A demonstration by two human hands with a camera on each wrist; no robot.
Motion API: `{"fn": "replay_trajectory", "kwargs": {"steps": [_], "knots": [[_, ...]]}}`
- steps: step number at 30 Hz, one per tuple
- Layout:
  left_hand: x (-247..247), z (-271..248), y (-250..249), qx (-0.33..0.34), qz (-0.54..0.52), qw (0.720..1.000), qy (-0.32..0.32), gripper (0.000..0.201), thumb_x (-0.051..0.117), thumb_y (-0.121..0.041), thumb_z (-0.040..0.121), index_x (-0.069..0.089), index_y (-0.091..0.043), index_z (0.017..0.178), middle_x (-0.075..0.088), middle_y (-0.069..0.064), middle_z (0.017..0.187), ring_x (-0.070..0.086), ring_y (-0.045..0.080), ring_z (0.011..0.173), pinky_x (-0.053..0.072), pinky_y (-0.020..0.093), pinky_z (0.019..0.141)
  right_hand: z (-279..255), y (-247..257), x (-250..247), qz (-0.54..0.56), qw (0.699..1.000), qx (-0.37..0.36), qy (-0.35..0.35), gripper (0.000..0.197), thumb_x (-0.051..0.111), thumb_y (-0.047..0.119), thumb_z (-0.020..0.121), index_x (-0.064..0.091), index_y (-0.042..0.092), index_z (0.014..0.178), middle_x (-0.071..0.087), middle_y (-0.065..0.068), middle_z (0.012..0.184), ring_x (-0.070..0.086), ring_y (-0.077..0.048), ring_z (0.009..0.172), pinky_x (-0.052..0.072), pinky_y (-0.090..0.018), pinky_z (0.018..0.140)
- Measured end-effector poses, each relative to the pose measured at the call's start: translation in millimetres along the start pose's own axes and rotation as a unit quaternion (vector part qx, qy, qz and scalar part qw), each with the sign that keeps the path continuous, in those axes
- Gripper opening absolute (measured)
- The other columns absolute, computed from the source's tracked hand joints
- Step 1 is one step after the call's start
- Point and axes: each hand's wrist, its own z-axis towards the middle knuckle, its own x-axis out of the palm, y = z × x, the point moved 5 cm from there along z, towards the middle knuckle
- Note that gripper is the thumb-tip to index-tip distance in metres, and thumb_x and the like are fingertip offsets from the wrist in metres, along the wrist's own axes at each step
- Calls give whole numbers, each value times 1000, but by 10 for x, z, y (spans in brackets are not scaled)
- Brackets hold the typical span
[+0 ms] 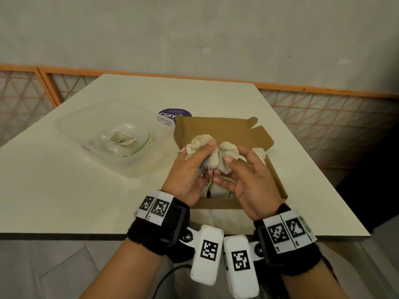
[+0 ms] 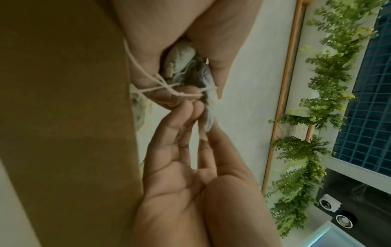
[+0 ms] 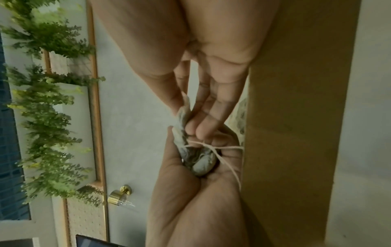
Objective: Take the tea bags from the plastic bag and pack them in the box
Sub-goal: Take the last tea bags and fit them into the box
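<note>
Over the open box [image 1: 218,128]: my left hand [image 1: 190,173] grips a bunch of tea bags [image 1: 201,143], my right hand [image 1: 248,175] pinches one bag beside it. Left of the box, the plastic bag [image 1: 121,141] lies in a clear tub [image 1: 71,121], a few bags inside.

Bare forearms. Black fuzzy wristbands [image 1: 151,236] on both wrists, white tags with black square codes at 12 o'clock. White coded camera blocks [image 1: 206,254] bolted inboard; black cable [image 1: 166,277] at 6 o'clock.
</note>
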Motion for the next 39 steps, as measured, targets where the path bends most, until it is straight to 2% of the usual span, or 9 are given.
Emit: {"fn": "replay_trajectory", "kwargs": {"steps": [6, 9, 14, 19, 24, 28, 32, 34, 39], "knots": [[-59, 13, 10, 3, 14, 998, -55, 11, 65, -14, 85, 59, -10, 94, 65, 4, 76, 63, 10, 60, 45, 17, 45, -8, 32, -36, 30, 1000, 8, -1, 11, 60, 24, 75, 63, 15, 81, 69, -3, 89, 66, -17, 87, 58, -32, 71], [-79, 24, 19, 5, 13, 997, -77, 7, 66, -11, 84, 60, -13, 87, 63, 2, 72, 61, 8, 56, 44, 16, 44, -54, 129, -24, 51, 998, -7, 23, 10, 61, 23, 72, 69, 22, 66, 70, 3, 80, 66, -9, 78, 53, -22, 61], [-68, 43, 45, -5, 5, 997, -71, 9, 66, -10, 85, 58, -10, 91, 61, 5, 75, 62, 12, 59, 48, 20, 49, -44, 237, -18, -22, 997, -37, 57, 9, 62, 11, 72, 65, 10, 80, 69, -2, 76, 65, -11, 72, 56, -24, 62], [-58, 39, 49, -35, -9, 998, -44, 8, 55, -15, 90, 55, -12, 83, 57, 2, 70, 58, 11, 70, 52, 21, 61, 54, 212, -126, -141, 989, -39, 5, 12, 62, 7, 82, 60, 14, 73, 66, -4, 77, 61, -16, 74, 52, -30, 66], [-68, 34, 53, -37, -32, 998, -42, 7, 51, -7, 91, 58, -10, 90, 64, 5, 83, 65, 10, 77, 55, 21, 64, 60, 384, -163, -214, 974, -56, 40, 9, 68, 13, 71, 60, 15, 74, 61, 6, 60, 50, -7, 54, 43, -17, 49], [-45, 39, 66, -22, 17, 999, -35, 19, 58, -9, 89, 58, -8, 108, 65, 7, 88, 65, 13, 75, 51, 20, 56, 15, 507, -131, -220, 969, -42, 105, 10, 67, 13, 69, 62, 13, 78, 66, 3, 65, 58, -8, 60, 51, -19, 57], [-6, 25, 82, -15, 70, 997, -27, 18, 61, -6, 87, 63, -6, 105, 65, 5, 79, 61, 12, 66, 44, 16, 47, 38, 545, -156, -358, 925, -114, 57, 9, 71, 12, 77, 66, 19, 77, 65, -5, 82, 60, -11, 73, 49, -22, 72], [11, 17, 99, -26, 94, 995, -13, 13, 63, -13, 87, 63, -9, 99, 64, 1, 76, 57, 8, 64, 42, 15, 46, 50, 509, -161, -379, 916, -120, 51, 9, 71, 11, 78, 67, 18, 79, 68, -10, 93, 63, -17, 88, 50, -28, 84], [48, 10, 132, -57, 139, 988, 25, 41, 63, -43, 75, 65, -15, 106, 63, 0, 82, 54, 7, 69, 39, 13, 50, 87, 429, -179, -322, 940, -115, 26, 12, 69, 1, 78, 66, 12, 80, 68, -4, 79, 65, -12, 76, 54, -22, 75]]}}
